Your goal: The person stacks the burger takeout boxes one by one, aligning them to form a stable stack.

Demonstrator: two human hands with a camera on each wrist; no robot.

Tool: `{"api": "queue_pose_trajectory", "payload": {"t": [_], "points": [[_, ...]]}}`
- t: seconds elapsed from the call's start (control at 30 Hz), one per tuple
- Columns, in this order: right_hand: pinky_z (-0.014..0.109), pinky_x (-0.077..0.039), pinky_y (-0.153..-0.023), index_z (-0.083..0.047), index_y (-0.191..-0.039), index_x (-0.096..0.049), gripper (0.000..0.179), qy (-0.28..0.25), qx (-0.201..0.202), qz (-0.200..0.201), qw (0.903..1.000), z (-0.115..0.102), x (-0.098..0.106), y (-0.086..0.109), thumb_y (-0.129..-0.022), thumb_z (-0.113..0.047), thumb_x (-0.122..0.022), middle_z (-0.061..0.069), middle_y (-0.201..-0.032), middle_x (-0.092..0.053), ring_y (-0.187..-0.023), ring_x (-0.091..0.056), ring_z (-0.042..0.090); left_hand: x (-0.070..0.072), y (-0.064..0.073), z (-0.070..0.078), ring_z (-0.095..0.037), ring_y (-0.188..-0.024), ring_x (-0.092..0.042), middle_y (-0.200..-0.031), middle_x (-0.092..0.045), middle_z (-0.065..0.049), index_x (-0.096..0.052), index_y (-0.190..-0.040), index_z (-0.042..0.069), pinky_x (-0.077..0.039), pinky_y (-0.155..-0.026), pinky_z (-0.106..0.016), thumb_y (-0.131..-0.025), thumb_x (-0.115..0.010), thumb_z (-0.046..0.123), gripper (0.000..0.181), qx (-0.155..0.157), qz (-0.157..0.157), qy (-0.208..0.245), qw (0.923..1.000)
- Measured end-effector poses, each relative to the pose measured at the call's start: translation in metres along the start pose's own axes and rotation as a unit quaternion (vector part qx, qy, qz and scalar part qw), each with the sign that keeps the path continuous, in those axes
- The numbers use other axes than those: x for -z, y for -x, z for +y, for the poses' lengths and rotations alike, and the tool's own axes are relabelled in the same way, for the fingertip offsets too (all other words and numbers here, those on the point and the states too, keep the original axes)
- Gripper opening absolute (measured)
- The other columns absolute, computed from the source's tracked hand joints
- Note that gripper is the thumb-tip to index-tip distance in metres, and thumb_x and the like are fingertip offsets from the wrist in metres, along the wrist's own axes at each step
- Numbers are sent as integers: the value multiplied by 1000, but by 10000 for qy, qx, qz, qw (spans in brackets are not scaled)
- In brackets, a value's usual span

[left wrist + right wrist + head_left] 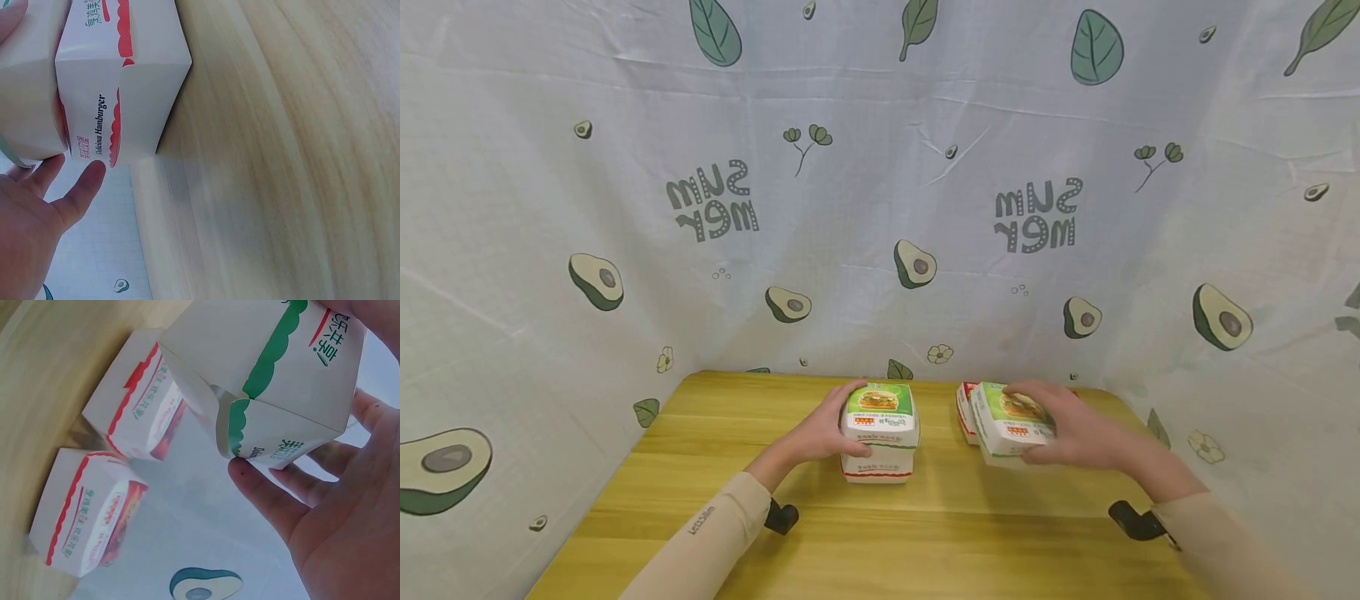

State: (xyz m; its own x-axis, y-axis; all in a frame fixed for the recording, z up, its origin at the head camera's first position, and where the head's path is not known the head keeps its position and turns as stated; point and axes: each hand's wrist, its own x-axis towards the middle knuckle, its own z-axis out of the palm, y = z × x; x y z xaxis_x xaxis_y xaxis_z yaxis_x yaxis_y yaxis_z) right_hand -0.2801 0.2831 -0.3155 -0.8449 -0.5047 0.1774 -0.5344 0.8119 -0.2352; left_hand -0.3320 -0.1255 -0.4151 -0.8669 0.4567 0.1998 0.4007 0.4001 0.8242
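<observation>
On the left, a green-and-white hamburger box (880,427) is stacked on a red-trimmed white hamburger box (877,468). My left hand (816,431) grips the upper box, thumb across its front and fingers along its far side. In the left wrist view, fingertips also reach the end of the lower box (94,106). My right hand (1078,427) holds a second green-and-white hamburger box (1000,429), tilted and raised in the right wrist view. Behind it, one red-trimmed box (964,412) peeks out. The right wrist view shows two red-trimmed boxes, one nearer (134,394) and one lower (87,512).
All the boxes are over a wooden table (925,550). A pale curtain (850,208) printed with avocados and leaves hangs along the back and sides. Black wrist mounts (1138,522) jut out beneath both forearms.
</observation>
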Motion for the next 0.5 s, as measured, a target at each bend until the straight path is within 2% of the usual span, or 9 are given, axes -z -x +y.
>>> {"api": "queue_pose_trajectory", "payload": {"t": [0.2, 0.5], "points": [[48, -44, -90, -26, -147, -46, 86, 48, 61, -61, 10000, -2, 4, -9, -72, -44, -87, 10, -149, -47, -124, -48, 30, 0, 0, 1, -24, -121, -47, -147, -35, -9, -24, -159, 22, -41, -102, -44, -68, -92, 28, 114, -34, 2, -23, 10000], [46, -44, -86, -31, -146, -46, 86, 219, 49, -114, 9997, -13, 12, -18, -72, -45, -86, 9, -149, -48, -124, -48, 29, -2, 2, 2, -26, -124, -46, -151, -33, -11, -24, -159, 19, -40, -104, -48, -68, -92, 28, 114, -20, 38, 8, 10000]]}}
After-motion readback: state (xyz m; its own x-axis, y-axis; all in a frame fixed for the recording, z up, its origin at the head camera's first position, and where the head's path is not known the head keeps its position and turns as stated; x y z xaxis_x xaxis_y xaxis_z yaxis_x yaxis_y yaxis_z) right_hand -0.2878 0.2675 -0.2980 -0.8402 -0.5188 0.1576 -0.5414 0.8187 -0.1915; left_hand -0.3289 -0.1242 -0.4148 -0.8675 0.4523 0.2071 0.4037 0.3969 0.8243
